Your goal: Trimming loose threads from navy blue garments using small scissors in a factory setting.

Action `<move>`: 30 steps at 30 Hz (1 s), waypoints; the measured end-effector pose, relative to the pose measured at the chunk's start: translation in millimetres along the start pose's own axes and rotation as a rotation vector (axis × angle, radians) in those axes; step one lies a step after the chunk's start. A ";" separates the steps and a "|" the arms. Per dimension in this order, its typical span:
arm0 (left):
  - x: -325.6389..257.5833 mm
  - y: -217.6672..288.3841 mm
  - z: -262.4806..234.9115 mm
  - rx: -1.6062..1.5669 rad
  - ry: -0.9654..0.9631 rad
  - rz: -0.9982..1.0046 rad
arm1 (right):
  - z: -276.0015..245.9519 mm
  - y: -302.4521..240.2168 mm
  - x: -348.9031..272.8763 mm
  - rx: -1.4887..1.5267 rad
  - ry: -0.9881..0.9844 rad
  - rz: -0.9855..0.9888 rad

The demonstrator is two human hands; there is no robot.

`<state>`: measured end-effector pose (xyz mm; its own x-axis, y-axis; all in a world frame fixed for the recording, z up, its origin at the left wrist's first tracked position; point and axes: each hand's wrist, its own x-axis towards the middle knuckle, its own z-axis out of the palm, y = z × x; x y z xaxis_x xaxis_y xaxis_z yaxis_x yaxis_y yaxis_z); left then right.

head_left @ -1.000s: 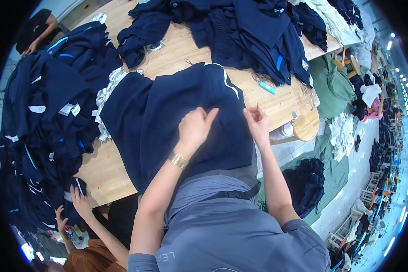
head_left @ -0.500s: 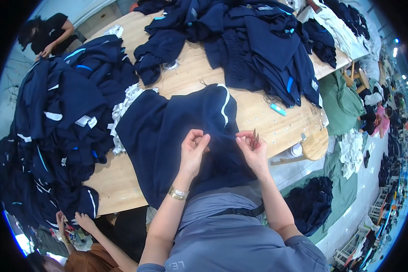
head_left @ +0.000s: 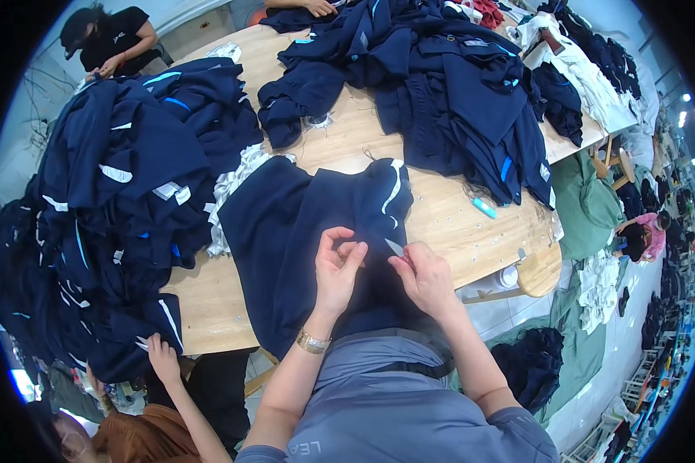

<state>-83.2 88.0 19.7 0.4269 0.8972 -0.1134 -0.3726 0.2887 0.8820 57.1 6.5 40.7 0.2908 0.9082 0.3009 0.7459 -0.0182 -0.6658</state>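
Since a second ago we have lifted our left hand [head_left: 338, 266] off the flat cloth, where it lay spread, and brought it up beside our right hand [head_left: 425, 276]; both now meet over the middle of the navy garment [head_left: 301, 231], which reads to us as smoothing finished and close trimming begun. Our left fingers [head_left: 346, 248] are pinched narrow on a small fold of the fabric, and our right fingers are closed around a small metal snipper [head_left: 394, 247] whose blade tip points at that fold. The garment has slid slightly toward us; it lies spread at the near edge of the bench [head_left: 471, 231], its lower part hanging over that edge against our body. It is dark navy, soft and creased, with a white stripe [head_left: 394, 189] curving along its far right side.
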 end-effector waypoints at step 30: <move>-8.4 -14.6 -23.6 0.390 -0.047 -0.080 | -8.7 61.6 -36.3 0.003 -0.055 0.285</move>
<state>-100.9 84.2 -3.0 0.4823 0.8582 -0.1756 0.0005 0.2002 0.9798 97.6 -31.2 -5.3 0.4555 0.8879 0.0639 0.6368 -0.2749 -0.7204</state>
